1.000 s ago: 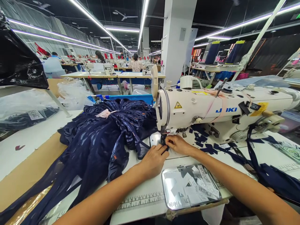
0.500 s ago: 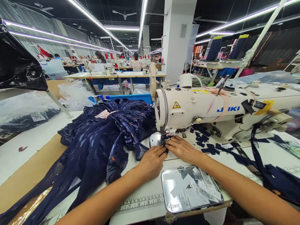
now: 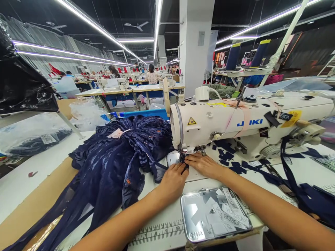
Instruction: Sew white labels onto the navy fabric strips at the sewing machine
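My left hand [image 3: 174, 179] lies just in front of the needle of a white sewing machine [image 3: 201, 122], its bent fingers pressed on a bit of navy fabric. From the right, my right hand [image 3: 204, 165] holds the same fabric down beside the presser foot [image 3: 182, 157], fingers close together. Most of that small piece is hidden under my fingertips. A shiny needle plate [image 3: 172, 158] shows left of the foot. Navy lace garments [image 3: 104, 167], bunched with a pale pink tie [image 3: 115, 133], spread over the table to the left, one strap reaching toward the needle.
A metal tray [image 3: 190, 209] with white printed labels sits below my right hand. Cut navy scraps [image 3: 225, 157] and scissors [image 3: 277, 176] lie right of the needle. Thread cones [image 3: 232, 57] stand behind the machine. A black plastic bag [image 3: 23, 76] hangs at left.
The view has shifted slightly, so the machine and tray appear a little displaced. Both hands stay at the presser foot, with hardly any movement over the fabric.
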Motion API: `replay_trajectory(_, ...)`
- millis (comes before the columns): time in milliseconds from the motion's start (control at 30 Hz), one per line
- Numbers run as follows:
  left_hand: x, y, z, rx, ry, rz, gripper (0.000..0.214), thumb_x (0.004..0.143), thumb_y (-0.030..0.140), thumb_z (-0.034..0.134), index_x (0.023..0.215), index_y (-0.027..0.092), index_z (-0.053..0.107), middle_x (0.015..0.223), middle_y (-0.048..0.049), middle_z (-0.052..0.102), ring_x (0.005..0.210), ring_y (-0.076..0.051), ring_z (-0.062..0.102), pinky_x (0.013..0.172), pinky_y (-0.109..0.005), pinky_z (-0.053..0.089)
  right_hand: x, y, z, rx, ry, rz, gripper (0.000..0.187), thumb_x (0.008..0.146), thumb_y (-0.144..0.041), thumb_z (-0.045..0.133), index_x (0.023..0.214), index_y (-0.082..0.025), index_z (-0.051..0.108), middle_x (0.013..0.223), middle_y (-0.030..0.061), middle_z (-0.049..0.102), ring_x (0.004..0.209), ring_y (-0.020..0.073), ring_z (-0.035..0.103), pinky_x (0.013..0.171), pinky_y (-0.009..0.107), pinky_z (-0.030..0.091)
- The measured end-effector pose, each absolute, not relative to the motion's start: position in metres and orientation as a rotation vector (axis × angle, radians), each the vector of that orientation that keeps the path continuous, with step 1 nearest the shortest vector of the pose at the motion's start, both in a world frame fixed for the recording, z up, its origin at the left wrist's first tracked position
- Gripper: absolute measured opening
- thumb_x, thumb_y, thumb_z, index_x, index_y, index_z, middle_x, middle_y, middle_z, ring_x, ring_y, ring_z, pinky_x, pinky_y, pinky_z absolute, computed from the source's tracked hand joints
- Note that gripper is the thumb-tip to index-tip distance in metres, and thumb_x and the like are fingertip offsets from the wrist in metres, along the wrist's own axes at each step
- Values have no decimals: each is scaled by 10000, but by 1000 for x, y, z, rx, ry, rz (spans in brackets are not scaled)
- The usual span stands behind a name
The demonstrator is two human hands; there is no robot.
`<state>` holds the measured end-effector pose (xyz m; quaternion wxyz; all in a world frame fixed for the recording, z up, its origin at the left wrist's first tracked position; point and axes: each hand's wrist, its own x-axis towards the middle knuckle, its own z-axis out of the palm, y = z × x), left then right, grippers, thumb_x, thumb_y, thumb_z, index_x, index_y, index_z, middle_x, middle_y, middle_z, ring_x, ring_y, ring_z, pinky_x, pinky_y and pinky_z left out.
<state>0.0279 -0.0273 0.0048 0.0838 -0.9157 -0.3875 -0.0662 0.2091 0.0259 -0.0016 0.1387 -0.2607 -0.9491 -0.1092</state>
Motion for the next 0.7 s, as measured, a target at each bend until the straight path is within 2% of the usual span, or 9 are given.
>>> replay_trajectory(300,34,-25,0,-2713,-1203,-209,337,745,71,433,1057,64,559,1108,-165,570,1040,-267,524,923,-396,414,210,26,-1,-803,-2763,-342,334,847,-57,383,1107,-142,575,1133,112,588,971,206,570,720,321,510)
replay_trajectory(700,37,-18,-5,-2667,-1204,-258,306,766,72,424,1041,58,558,1087,-171,575,1008,-256,532,876,-381,413,209,29,-5,-771,-2726,-472,328,831,-47,395,1102,-80,577,1103,138,607,971,217,572,789,340,494)
